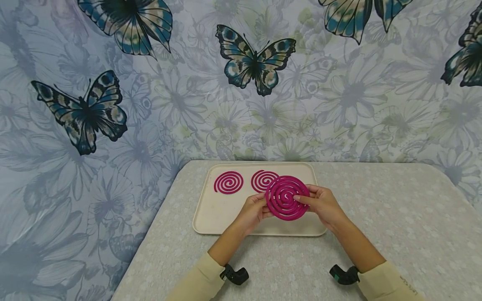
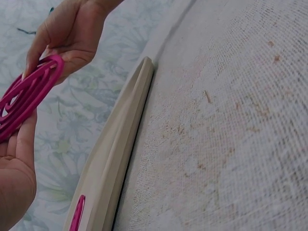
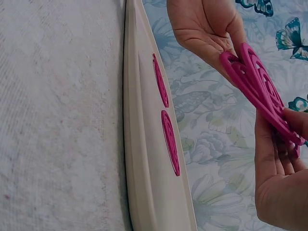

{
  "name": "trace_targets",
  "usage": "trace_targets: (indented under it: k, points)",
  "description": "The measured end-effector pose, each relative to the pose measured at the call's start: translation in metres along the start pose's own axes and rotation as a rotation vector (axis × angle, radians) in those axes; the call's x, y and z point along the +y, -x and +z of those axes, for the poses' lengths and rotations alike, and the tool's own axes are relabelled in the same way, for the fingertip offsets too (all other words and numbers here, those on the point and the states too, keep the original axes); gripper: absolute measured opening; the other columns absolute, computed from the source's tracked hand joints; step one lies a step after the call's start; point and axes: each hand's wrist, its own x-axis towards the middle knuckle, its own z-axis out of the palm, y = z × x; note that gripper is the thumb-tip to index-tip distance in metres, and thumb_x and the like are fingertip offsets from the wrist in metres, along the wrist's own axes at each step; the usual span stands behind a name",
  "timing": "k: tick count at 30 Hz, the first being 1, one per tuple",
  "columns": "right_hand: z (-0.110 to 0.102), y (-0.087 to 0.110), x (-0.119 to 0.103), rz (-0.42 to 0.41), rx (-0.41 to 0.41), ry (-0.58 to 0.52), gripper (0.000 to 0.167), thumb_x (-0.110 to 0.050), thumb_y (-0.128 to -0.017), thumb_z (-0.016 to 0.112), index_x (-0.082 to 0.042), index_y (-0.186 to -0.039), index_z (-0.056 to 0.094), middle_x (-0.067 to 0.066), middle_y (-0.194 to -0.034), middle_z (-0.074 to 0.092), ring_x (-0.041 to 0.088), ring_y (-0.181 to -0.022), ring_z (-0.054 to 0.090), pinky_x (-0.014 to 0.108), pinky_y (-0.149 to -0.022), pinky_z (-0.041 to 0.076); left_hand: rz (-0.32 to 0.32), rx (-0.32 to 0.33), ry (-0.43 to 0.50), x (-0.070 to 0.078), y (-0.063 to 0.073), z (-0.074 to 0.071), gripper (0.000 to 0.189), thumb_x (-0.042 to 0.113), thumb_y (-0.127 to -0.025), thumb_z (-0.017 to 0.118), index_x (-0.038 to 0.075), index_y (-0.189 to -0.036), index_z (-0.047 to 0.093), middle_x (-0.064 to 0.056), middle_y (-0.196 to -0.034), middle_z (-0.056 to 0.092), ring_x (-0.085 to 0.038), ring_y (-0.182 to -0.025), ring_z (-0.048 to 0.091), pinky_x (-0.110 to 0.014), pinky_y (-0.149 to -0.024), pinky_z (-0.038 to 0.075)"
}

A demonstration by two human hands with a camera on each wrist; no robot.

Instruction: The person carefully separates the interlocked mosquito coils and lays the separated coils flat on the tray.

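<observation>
Both hands hold a magenta double mosquito coil (image 1: 278, 210) up over the front right part of a cream tray (image 1: 222, 217), its spiral face towards the head camera. My left hand (image 1: 251, 212) grips the coil's left edge. On the other side my right hand (image 1: 326, 207) pinches it, thumb on the face and fingers behind. Seen edge-on in the right wrist view, the held coil (image 3: 255, 96) shows two layers, spread slightly apart at one end. Two thinner single coils lie on the tray: one coil (image 1: 228, 182) at the back left, another coil (image 1: 260, 182) partly hidden behind the held one.
The tray stands at the back of a table with a pale patterned cloth (image 1: 395, 217). Right behind the table hangs a floral backdrop (image 1: 256, 121) with printed butterflies. A black wrist camera mount (image 1: 235, 275) sits at the left sleeve, and another mount (image 1: 344, 275) at the right.
</observation>
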Motion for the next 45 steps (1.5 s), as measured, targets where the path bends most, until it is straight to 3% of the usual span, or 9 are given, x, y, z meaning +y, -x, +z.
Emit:
trace_targets:
  k: [7, 14, 19, 24, 32, 39, 45]
  points:
    - [0.000, 0.000, -0.002, 0.015, -0.029, -0.002, 0.044, -0.015, -0.099, 0.068, 0.011, -0.132, 0.054, 0.002, -0.101, 0.076, 0.016, -0.088, 0.074, 0.033, -0.082, 0.062, 0.003, -0.023, 0.027, -0.001, 0.001, -0.001, 0.032, 0.005, -0.109, 0.042, -0.009, -0.136, 0.052, 0.001, -0.094, 0.077, -0.010, -0.084, 0.075, -0.027, -0.077, 0.062]
    - [-0.006, 0.000, -0.001, 0.013, -0.128, -0.166, 0.027, -0.027, -0.109, 0.050, -0.011, -0.111, 0.071, 0.000, -0.094, 0.075, 0.012, -0.081, 0.072, 0.028, -0.074, 0.063, 0.014, -0.048, 0.044, -0.002, 0.001, -0.002, 0.032, 0.004, -0.108, 0.043, -0.007, -0.136, 0.052, 0.001, -0.097, 0.077, -0.010, -0.086, 0.075, -0.027, -0.077, 0.062]
    - [-0.006, 0.000, 0.003, -0.038, -0.235, -0.272, 0.026, -0.011, -0.109, 0.045, -0.013, -0.111, 0.070, 0.000, -0.097, 0.074, 0.010, -0.082, 0.070, 0.026, -0.073, 0.062, 0.006, -0.056, 0.042, -0.003, 0.001, -0.001, 0.025, 0.004, -0.108, 0.043, 0.000, -0.126, 0.060, 0.001, -0.094, 0.077, -0.010, -0.083, 0.074, -0.026, -0.076, 0.062]
    - [-0.004, 0.002, 0.007, -0.059, -0.258, -0.295, 0.034, 0.006, -0.104, 0.045, -0.014, -0.111, 0.072, 0.001, -0.098, 0.075, 0.009, -0.083, 0.070, 0.024, -0.074, 0.062, 0.003, -0.090, 0.047, -0.005, 0.002, 0.001, 0.026, 0.000, -0.107, 0.044, 0.006, -0.122, 0.065, 0.002, -0.095, 0.076, -0.009, -0.084, 0.073, -0.027, -0.076, 0.063]
    - [0.004, 0.002, 0.009, -0.059, -0.304, -0.325, 0.033, 0.008, -0.102, 0.047, -0.012, -0.110, 0.072, 0.002, -0.098, 0.075, 0.010, -0.087, 0.071, 0.025, -0.079, 0.061, 0.014, -0.109, 0.062, -0.005, 0.005, 0.003, 0.033, -0.010, -0.101, 0.049, 0.013, -0.111, 0.070, 0.001, -0.094, 0.076, -0.009, -0.083, 0.073, -0.025, -0.072, 0.062]
    - [0.004, 0.003, 0.010, -0.071, -0.319, -0.295, 0.036, 0.011, -0.100, 0.047, -0.012, -0.114, 0.071, 0.001, -0.100, 0.074, 0.009, -0.089, 0.069, 0.024, -0.079, 0.061, 0.021, -0.090, 0.054, -0.005, 0.006, 0.004, 0.029, -0.010, -0.100, 0.050, 0.009, -0.113, 0.068, 0.001, -0.093, 0.076, -0.009, -0.083, 0.074, -0.026, -0.072, 0.063]
    - [0.010, 0.005, 0.009, -0.113, -0.300, -0.289, 0.035, 0.011, -0.100, 0.049, -0.012, -0.112, 0.072, 0.001, -0.100, 0.075, 0.008, -0.088, 0.069, 0.023, -0.078, 0.061, 0.040, -0.124, 0.017, -0.002, 0.006, 0.002, 0.029, -0.009, -0.100, 0.053, 0.008, -0.116, 0.069, 0.001, -0.096, 0.076, -0.009, -0.084, 0.074, -0.024, -0.072, 0.062]
